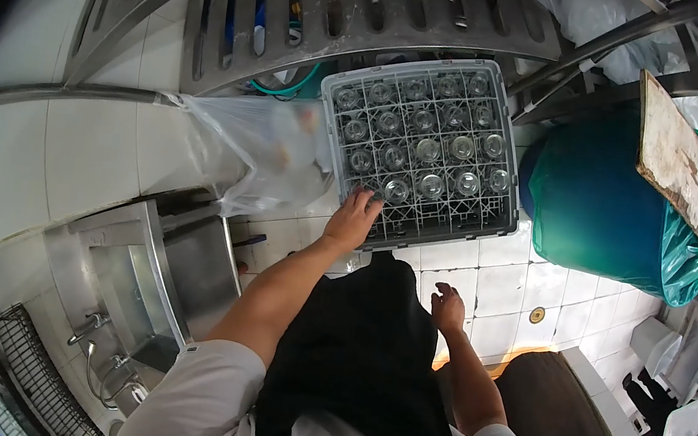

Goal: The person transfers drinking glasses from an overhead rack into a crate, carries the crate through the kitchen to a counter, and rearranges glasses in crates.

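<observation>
A grey plastic glass rack [513,143] stands before me, its grid of compartments holding several upturned clear glasses [427,150]. My left hand [355,219] reaches over the rack's near left corner. Its fingers bend down around a glass there, which they mostly hide. The compartments closest to me, toward the right, hold no glasses. My right hand [447,309] hangs above the tiled floor, right of my black apron [369,335]. Its fingers are loosely bent and apart, with nothing in them, and it touches neither the rack nor the glasses.
A slatted metal shelf [376,10] runs behind the rack. Right of it stands a large bin with a green liner [607,199] and a worn board [682,165] on top. A clear plastic bag [260,153] hangs left, above a steel sink [134,278].
</observation>
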`<action>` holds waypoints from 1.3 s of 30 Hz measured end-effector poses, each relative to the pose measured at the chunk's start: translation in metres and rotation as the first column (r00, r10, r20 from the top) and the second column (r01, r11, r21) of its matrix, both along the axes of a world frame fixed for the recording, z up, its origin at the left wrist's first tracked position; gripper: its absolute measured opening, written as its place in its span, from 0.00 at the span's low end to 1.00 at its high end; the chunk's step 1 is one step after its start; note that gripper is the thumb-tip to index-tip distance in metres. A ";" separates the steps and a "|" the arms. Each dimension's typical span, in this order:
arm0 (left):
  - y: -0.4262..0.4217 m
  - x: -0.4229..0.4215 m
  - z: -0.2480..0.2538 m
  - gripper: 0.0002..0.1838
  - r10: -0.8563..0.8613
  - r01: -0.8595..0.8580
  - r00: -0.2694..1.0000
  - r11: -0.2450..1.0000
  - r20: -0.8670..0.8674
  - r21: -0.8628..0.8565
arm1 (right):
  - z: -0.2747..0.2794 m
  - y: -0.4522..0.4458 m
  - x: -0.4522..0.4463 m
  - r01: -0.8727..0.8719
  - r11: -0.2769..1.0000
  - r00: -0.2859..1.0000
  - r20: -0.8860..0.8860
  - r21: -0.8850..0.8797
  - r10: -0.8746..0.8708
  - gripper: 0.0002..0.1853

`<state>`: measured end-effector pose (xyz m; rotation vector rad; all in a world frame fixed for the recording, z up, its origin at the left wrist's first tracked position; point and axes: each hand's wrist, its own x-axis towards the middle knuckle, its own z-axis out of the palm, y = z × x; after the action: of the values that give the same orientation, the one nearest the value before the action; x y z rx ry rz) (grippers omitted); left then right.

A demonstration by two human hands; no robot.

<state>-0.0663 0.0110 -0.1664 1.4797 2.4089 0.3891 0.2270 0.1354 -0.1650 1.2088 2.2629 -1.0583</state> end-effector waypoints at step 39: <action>0.012 -0.012 -0.005 0.19 -0.026 0.046 0.988 0.991 0.155 -0.128 | 0.008 0.010 0.025 -0.146 0.989 0.978 0.146 -0.014 0.147 0.17</action>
<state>-0.0779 0.0226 -0.1714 1.3821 2.2400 0.3172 0.2515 0.1453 -0.1574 1.0631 2.1980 -0.8889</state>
